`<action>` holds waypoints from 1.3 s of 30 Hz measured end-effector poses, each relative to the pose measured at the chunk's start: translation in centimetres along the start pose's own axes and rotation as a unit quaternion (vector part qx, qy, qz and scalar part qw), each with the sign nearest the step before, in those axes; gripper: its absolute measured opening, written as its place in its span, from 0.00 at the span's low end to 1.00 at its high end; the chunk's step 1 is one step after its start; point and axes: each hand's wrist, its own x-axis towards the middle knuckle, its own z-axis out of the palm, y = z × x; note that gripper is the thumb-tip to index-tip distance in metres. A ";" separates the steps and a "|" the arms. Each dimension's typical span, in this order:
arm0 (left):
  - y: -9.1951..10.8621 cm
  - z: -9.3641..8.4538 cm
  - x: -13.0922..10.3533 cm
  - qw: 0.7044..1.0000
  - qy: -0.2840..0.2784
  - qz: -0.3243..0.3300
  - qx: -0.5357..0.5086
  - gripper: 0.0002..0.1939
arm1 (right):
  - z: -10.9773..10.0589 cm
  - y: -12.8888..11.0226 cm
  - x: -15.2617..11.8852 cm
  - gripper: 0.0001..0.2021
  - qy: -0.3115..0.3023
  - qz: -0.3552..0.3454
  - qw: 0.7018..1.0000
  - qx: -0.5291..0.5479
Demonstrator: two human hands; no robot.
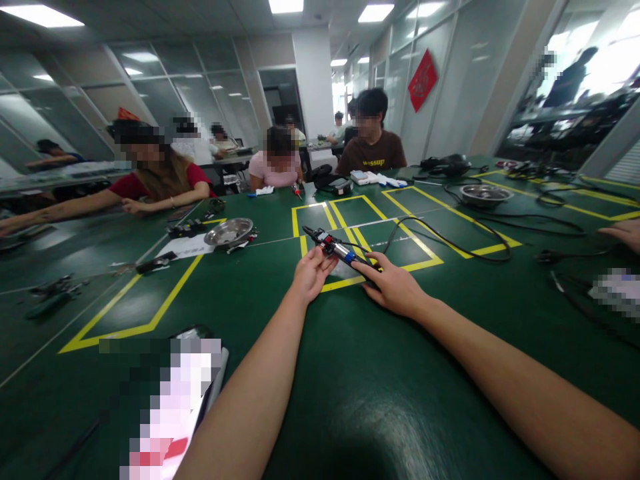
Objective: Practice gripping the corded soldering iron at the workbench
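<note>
A slim tool with a dark pointed tip, a silver barrel and a blue band (344, 252) is held above the green table, its tip toward the upper left. My left hand (313, 272) supports its front part from below, with fingers curled against it. My right hand (393, 283) is wrapped round the dark rear end, the index finger lying along the barrel near the blue band. A black cable (505, 240) loops on the table to the right of the tool. Yellow tape rectangles (345, 283) lie beneath and behind the hands.
Metal bowls stand at left (229, 232) and right (487, 195). Dark parts (57, 287) lie far left. A blurred, bright device (175, 407) is at the front left. White gloves (391, 181) lie at the back. Several people sit around; a person's hand (623, 232) shows at the right edge.
</note>
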 end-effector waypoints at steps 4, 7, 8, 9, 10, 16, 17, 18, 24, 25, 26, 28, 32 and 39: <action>0.0 0.0 -0.1 1.000 -0.003 0.001 -0.002 0.08 | 0.0 -0.3 0.2 0.28 -0.006 0.012 0.999 -0.030; 0.1 0.1 -0.1 1.000 -0.003 -0.001 -0.002 0.08 | -0.1 -0.3 0.3 0.28 -0.010 0.014 0.999 -0.033; 0.1 0.1 -0.1 1.000 -0.002 -0.002 -0.002 0.08 | -0.1 -0.3 0.3 0.28 -0.011 0.013 0.999 -0.029; 0.1 0.1 -0.1 1.000 0.000 -0.003 -0.001 0.08 | -0.1 -0.3 0.3 0.28 -0.013 0.011 1.000 -0.025; 0.1 0.1 -0.1 1.000 0.001 -0.004 -0.001 0.08 | -0.1 -0.3 0.3 0.28 -0.016 0.010 1.000 -0.023; 0.1 0.1 -0.2 1.000 0.007 -0.004 0.001 0.09 | -0.2 -0.2 0.3 0.28 -0.030 0.015 0.999 -0.007; 0.1 0.1 -0.2 1.000 0.006 -0.005 0.001 0.09 | -0.2 -0.2 0.3 0.28 -0.026 0.015 1.000 -0.002; 0.1 0.1 -0.2 1.000 0.006 -0.006 0.002 0.09 | -0.2 -0.2 0.3 0.27 -0.022 0.016 1.000 0.002; 0.2 0.3 -0.4 1.000 0.001 -0.006 0.003 0.09 | 0.2 -0.1 0.2 0.25 0.010 0.018 1.000 0.024; 0.2 0.3 -0.4 1.000 0.002 -0.006 0.003 0.09 | 0.2 -0.1 0.2 0.25 0.013 0.017 0.999 0.027; 0.2 0.4 -0.4 1.000 0.004 -0.007 0.003 0.09 | 0.2 -0.1 0.2 0.25 0.013 0.017 0.999 0.031; 0.2 0.4 -0.4 1.000 0.005 -0.008 0.004 0.09 | 0.1 -0.3 0.2 0.25 0.013 0.019 0.999 0.035; 0.2 0.4 -0.4 1.000 0.004 -0.010 0.003 0.09 | -0.2 -0.5 0.2 0.25 0.013 0.020 0.999 0.039; 0.2 0.3 -0.4 1.000 0.003 -0.014 0.005 0.10 | -0.4 -0.6 0.1 0.27 -0.006 0.017 0.999 0.043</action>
